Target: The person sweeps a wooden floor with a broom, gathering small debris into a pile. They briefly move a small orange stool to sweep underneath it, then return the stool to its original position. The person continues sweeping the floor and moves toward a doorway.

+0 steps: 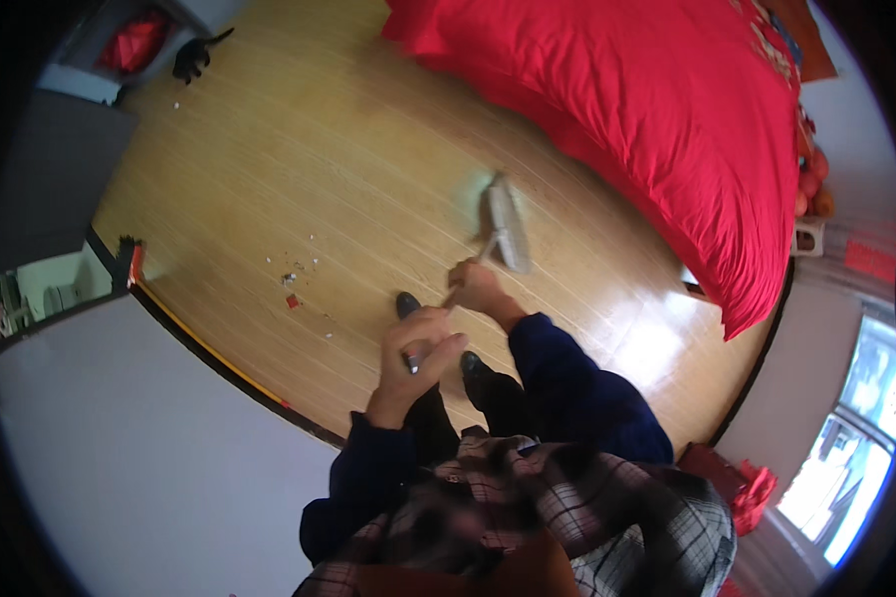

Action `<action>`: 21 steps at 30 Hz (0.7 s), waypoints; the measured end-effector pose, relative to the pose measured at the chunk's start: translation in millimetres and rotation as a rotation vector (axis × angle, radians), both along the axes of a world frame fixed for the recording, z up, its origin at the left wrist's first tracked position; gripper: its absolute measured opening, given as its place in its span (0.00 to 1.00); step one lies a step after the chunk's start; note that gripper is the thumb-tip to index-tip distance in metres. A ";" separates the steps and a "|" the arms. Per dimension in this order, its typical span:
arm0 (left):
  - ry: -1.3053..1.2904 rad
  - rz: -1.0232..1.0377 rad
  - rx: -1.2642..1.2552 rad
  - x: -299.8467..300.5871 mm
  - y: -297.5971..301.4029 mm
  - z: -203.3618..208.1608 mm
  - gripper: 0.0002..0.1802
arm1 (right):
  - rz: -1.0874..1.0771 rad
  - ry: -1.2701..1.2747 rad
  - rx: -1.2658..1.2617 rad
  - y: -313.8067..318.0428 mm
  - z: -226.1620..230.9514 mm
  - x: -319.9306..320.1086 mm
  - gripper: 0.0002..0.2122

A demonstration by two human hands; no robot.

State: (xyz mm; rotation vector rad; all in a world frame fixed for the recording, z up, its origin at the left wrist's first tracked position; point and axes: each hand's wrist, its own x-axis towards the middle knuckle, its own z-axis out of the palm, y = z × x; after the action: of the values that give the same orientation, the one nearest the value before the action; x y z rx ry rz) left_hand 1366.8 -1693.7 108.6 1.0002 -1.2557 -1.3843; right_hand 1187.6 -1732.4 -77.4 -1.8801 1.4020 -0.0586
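Note:
Both my hands are closed round the handle of a broom (508, 227), which slants away from me to the floor. My left hand (408, 360) grips the top end, the handle's tip poking out by the thumb. Farther down the handle, my right hand (478, 287) is wrapped round it. The pale broom head rests on or just over the wood floor (368, 169), ahead and to the right of my feet; exact contact is hard to tell. A small heap of debris (290, 280) with a red scrap (292, 301) lies to the left of my shoes.
A bed with a red cover (607, 90) stands at the far right. A black cat (193, 60) is at the far left. Along the left wall lies a long yellow-orange pole (209, 350) with a dark brush end (126, 261). White bits dot the floor.

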 end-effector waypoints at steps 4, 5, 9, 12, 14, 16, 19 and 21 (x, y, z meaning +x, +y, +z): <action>-0.179 0.145 -0.058 75.6 -33.1 53.4 0.15 | 0.022 -0.364 -0.093 -32.8 17.8 121.8 0.04; -0.220 0.172 -0.084 84.8 -35.2 66.8 0.14 | 0.064 -0.424 -0.036 -40.2 38.2 146.9 0.04; -0.133 0.255 -0.302 76.3 -49.2 92.5 0.19 | 0.054 -0.506 -0.018 -67.7 107.3 153.4 0.04; -0.015 0.180 -0.191 79.9 -49.4 77.7 0.23 | 0.065 -0.400 -0.010 -71.7 101.3 115.9 0.04; 0.065 0.274 -0.040 67.0 -60.2 36.4 0.18 | 0.049 -0.163 -0.034 -81.4 65.1 69.2 0.05; 0.240 0.301 0.188 38.3 -72.3 -31.9 0.07 | 0.016 0.018 -0.106 -90.4 6.0 11.5 0.03; 0.516 0.454 0.401 -38.7 -95.9 -171.2 0.05 | 0.010 0.283 -0.160 -122.6 -95.8 -84.3 0.01; 0.785 0.597 0.567 -94.3 -128.5 -238.7 0.09 | -0.051 0.426 -0.145 -139.2 -153.5 -136.1 0.01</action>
State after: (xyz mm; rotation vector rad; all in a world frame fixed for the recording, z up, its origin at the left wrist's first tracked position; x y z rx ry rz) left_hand 1272.5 -1822.2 -130.1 0.9346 0.0352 -1.4364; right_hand 1051.5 -1871.7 -230.9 -2.0565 1.7701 0.2348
